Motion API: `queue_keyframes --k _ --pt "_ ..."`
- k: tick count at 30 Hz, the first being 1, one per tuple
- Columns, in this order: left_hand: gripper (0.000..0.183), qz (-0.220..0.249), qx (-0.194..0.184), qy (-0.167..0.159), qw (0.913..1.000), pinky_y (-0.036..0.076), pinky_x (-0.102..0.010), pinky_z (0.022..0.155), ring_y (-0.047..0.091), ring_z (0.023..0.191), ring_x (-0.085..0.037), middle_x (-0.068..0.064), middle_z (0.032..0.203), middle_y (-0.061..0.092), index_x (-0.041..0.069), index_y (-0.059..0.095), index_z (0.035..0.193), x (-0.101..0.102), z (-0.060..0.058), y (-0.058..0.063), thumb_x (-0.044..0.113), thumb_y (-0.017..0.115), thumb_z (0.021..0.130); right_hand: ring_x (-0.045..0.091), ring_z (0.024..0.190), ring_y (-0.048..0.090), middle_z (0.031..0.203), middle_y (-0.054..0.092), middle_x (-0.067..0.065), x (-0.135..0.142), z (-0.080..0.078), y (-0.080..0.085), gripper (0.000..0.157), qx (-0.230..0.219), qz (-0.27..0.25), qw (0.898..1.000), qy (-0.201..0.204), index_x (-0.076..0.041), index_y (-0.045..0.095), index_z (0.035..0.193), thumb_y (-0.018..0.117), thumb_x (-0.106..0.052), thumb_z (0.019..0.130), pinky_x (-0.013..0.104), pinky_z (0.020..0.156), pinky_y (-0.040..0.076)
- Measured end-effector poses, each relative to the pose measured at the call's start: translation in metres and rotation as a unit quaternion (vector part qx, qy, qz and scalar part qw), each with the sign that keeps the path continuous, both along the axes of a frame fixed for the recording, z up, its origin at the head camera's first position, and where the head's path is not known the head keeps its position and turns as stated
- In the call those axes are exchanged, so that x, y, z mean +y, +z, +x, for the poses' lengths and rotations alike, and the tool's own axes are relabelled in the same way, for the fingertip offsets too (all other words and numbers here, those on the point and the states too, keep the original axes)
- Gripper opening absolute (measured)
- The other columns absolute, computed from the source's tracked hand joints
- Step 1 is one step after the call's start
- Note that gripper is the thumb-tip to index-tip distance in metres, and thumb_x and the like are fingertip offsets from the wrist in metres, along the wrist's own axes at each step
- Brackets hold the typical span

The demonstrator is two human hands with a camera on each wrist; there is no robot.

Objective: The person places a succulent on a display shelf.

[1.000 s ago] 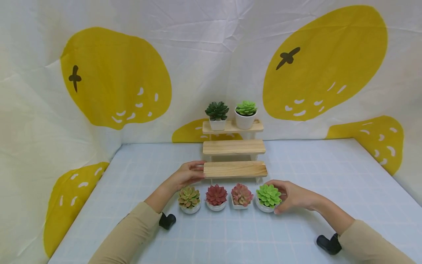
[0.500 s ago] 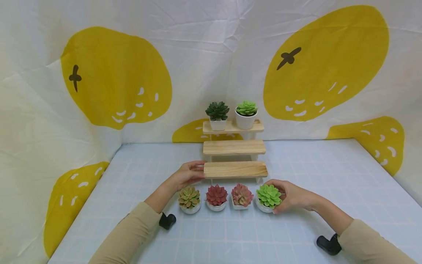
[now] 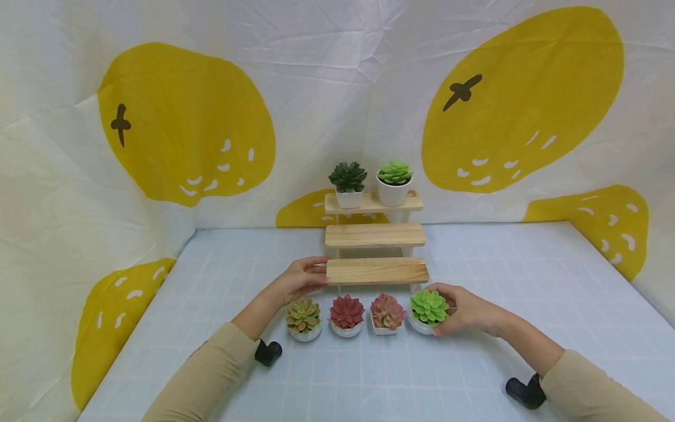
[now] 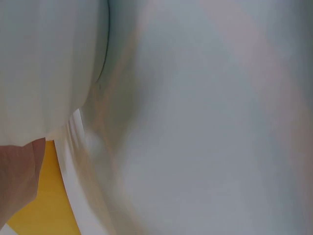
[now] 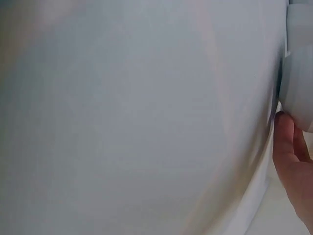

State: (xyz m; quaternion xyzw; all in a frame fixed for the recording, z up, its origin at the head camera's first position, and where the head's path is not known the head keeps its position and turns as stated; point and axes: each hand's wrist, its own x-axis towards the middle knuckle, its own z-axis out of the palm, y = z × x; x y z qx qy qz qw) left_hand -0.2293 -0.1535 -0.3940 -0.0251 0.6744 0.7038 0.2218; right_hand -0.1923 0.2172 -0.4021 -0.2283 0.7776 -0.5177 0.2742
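The right hand (image 3: 469, 310) pinches the low round white pot (image 3: 420, 326) of a bright-green rosette succulent (image 3: 429, 306) between thumb and fingers; holding low, off the leaves, should keep it level. Beyond its fingertips, a pinkish succulent in a square white pot (image 3: 387, 313) wants clearance. Farther off, the left hand (image 3: 300, 280) touches the pale wooden three-tier stand (image 3: 377, 271); whether it grips is unclear.

the rightmost succulent (image 3: 429, 307) is green, its bowl (image 3: 419, 327) white, the checked tablecloth (image 3: 527, 275) blue.

Bare left hand (image 3: 302, 279), bare right hand (image 3: 471, 312); plain beige sleeves (image 3: 208, 375); stubby black rounded device (image 3: 268, 353) at each cuff (image 3: 245, 339).
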Motion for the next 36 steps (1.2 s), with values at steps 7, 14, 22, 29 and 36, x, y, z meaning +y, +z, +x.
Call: queue_keyframes --k 7,14,22,29,36 --pt "0.056 -0.001 0.003 -0.006 1.0 0.051 -0.033 0.087 0.058 0.094 -0.019 -0.023 0.126 0.05 -0.001 0.041 0.138 -0.001 0.001 0.002 -0.008 0.058 0.085 0.023 0.107 0.052 0.119 0.056 0.011 0.0 0.001 0.007 0.067 -0.002 0.003 1.0 -0.018 0.001 0.044 0.127 0.079 -0.007 0.071 0.037 0.091 0.043" --pt "0.056 -0.004 0.002 -0.004 1.0 0.051 -0.033 0.088 0.058 0.095 -0.019 -0.024 0.127 0.049 -0.001 0.041 0.138 0.0 0.001 0.002 -0.008 0.059 0.085 0.026 0.11 0.05 0.122 0.053 0.014 -0.001 0.0 0.018 0.069 0.018 0.012 0.999 -0.041 0.001 0.043 0.129 0.079 -0.008 0.071 0.038 0.091 0.043" --pt "0.056 -0.005 0.006 -0.003 1.0 0.051 -0.033 0.087 0.058 0.093 -0.019 -0.021 0.121 0.052 -0.002 0.042 0.137 -0.001 0.0 0.0 -0.009 0.059 0.085 0.025 0.108 0.049 0.12 0.054 0.013 -0.003 -0.001 0.027 0.068 0.023 0.01 0.998 -0.055 0.001 0.043 0.129 0.079 -0.01 0.072 0.042 0.091 0.042" --pt "0.056 -0.002 0.011 -0.001 0.9999 0.052 -0.031 0.084 0.058 0.091 -0.018 -0.017 0.115 0.054 -0.002 0.043 0.137 -0.001 0.0 0.0 -0.011 0.059 0.083 0.026 0.107 0.05 0.119 0.054 0.014 -0.008 -0.005 0.038 0.069 0.026 0.0 0.998 -0.058 0.002 0.042 0.13 0.078 -0.011 0.073 0.035 0.087 0.045" --pt "0.056 -0.004 0.015 -0.004 0.9999 0.051 -0.032 0.086 0.058 0.091 -0.017 -0.018 0.117 0.053 -0.002 0.042 0.137 0.0 0.002 0.001 -0.01 0.058 0.084 0.025 0.106 0.05 0.117 0.055 0.014 -0.019 -0.01 0.05 0.069 0.03 -0.004 0.998 -0.062 0.002 0.042 0.13 0.078 -0.011 0.072 0.034 0.087 0.045"
